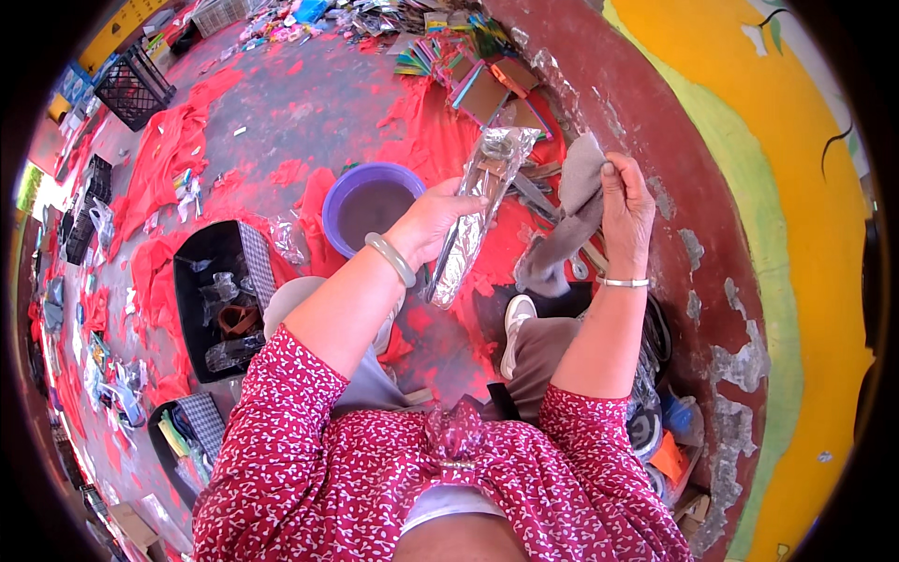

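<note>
My left hand (438,223) is closed around a long, shiny clear-plastic package (459,258); something brown shows through its upper part. A limp grey cloth (560,239) hangs from my right hand (626,192), its top edge pinched between thumb and fingers. Cloth and package are apart, side by side in front of me. Just left of the package, a purple basin (384,170) of murky dark liquid stands on the floor.
Black bins (201,309) with plastic-wrapped items stand at my left. Notebooks and coloured folders (482,89) are heaped ahead. Red cloth scraps (164,183) litter the grey floor. A peeling dark red wall (693,178) rises close on my right, and a black crate (134,87) stands far left.
</note>
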`<state>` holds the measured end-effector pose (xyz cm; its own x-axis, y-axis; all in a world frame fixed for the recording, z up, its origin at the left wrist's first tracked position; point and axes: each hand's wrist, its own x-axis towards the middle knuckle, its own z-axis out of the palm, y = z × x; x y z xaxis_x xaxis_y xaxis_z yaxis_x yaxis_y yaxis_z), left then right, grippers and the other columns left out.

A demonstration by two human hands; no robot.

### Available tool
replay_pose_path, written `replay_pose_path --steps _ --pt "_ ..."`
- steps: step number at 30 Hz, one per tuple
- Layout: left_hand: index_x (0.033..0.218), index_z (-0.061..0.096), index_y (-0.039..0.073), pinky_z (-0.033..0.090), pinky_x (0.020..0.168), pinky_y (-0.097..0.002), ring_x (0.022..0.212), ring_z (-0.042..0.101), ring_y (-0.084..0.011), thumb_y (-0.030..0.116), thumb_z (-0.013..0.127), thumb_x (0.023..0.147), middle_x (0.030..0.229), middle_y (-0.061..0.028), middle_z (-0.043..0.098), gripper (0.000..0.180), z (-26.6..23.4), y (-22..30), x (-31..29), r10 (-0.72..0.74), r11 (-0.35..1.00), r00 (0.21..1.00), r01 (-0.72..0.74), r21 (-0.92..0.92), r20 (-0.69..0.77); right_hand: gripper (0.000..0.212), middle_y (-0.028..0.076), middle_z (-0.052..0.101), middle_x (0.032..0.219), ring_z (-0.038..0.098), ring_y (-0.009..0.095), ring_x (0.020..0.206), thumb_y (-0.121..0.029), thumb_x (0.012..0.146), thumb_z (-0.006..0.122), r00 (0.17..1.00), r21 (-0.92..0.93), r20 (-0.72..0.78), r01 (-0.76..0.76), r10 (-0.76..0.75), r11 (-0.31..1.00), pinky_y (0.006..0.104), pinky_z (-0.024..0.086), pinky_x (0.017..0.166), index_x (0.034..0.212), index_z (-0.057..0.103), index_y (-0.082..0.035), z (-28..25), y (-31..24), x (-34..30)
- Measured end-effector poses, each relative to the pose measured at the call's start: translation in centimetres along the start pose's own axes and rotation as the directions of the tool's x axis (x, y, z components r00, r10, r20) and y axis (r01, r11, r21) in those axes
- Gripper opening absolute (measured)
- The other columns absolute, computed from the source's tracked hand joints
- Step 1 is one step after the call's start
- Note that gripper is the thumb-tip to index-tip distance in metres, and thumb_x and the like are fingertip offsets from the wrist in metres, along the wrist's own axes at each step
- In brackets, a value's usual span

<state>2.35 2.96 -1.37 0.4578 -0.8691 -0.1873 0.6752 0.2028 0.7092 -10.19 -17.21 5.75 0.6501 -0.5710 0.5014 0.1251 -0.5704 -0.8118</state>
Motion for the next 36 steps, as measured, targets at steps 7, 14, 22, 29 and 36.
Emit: replay_pose_path --steps 7,14,22,29,36 --pt "0.112 0.053 0.005 0.053 0.066 -0.033 0.076 0.063 -0.0199 0.006 0.058 0.084 0.09 -0.0075 0.061 0.029 -0.1 -0.3 0.1 -0.019 1.0 0.997 0.02 0.017 -0.068 0.013 0.001 0.058 0.083 0.053 0.01 0.077 -0.015 0.092 0.052 0.982 0.158 -0.169 -0.057 0.084 0.986 0.0243 0.045 0.074 0.096 0.057 -0.004 0.0 0.3 0.3" --pt "0.111 0.053 0.004 0.053 0.067 -0.0329 0.076 0.062 -0.0195 0.006 0.056 0.085 0.09 -0.0072 0.061 0.027 -0.1 -0.6 0.0 -0.031 0.995 0.997 0.038 0.093 -0.07 0.014 0.005 0.06 0.087 0.059 0.014 0.076 -0.016 0.093 0.049 0.91 0.7 0.091 -0.347 0.404 0.624 0.0271 0.051 0.064 0.104 0.05 -0.007 -0.3 -0.3 0.3" --pt "0.117 0.046 0.005 0.051 0.062 -0.0304 0.075 0.059 -0.0165 0.009 0.053 0.087 0.093 -0.0077 0.057 0.031 1.6 -1.1 -0.5 -0.037 0.98 0.999 0.043 0.195 -0.031 0.011 0.006 0.062 0.084 0.058 0.011 0.069 -0.014 0.091 0.054 0.975 -0.279 -0.202 0.038 -0.098 0.959 0.0245 0.049 0.06 0.099 0.054 -0.007 1.4 -2.0 -0.7" --pt "0.115 0.048 0.006 0.047 0.066 -0.0268 0.079 0.055 -0.0106 0.01 0.051 0.089 0.09 -0.0033 0.055 0.027 0.7 -3.1 1.7 0.056 0.92 0.998 -0.037 0.389 -0.037 0.01 0.006 0.061 0.083 0.056 0.012 0.07 -0.011 0.088 0.058 0.863 -0.236 -0.252 0.384 -0.438 0.893 0.0239 0.047 0.064 0.095 0.057 -0.004 4.0 -4.4 0.3" --pt "0.096 0.057 0.004 0.044 0.054 -0.0245 0.061 0.052 -0.0092 0.013 0.054 0.087 0.077 -0.0028 0.057 0.013 3.0 -2.9 0.8 -0.059 0.969 0.991 0.027 0.245 0.122 0.023 0.008 0.06 0.103 0.057 0.016 0.091 -0.009 0.088 0.057 0.944 -0.005 -0.037 0.327 -0.327 0.945 0.0265 0.046 0.078 0.111 0.055 -0.004 6.4 -5.8 0.6"
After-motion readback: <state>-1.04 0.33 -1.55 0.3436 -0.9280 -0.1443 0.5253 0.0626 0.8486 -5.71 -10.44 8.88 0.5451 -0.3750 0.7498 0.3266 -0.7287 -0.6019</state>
